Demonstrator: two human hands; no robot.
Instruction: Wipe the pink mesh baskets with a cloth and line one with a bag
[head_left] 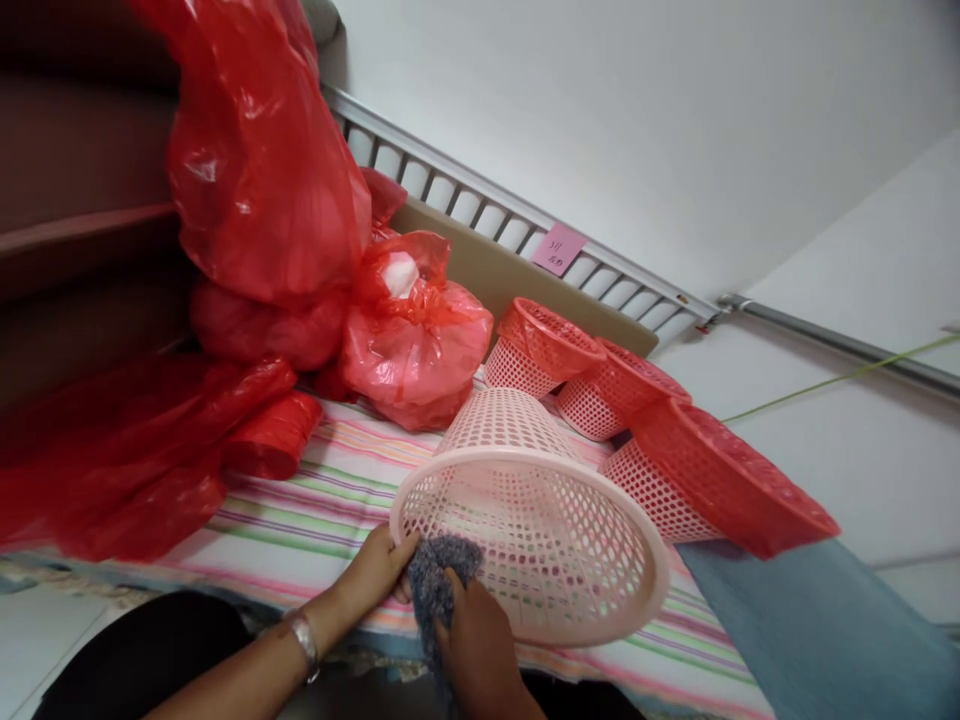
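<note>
A pale pink perforated plastic wastebasket [525, 455] lies tipped on its side, its wide mouth facing me. My left hand [384, 565] grips the rim at its left edge, thumb on top and fingers curled beneath. A grey-blue cloth [442, 575] is bunched in my right hand [480, 640], just inside the mouth near the same part of the rim. The cloth's lower end hangs down past my hand. Part of my right hand's grip is hidden by the cloth.
Behind on the striped sheet [330, 500] stand pink baskets lined with red bags [712, 470]. Filled red plastic bags [420, 340] and a roll of red bags [274, 435] lie left. A railing with a pink note [559, 248] runs along the back wall.
</note>
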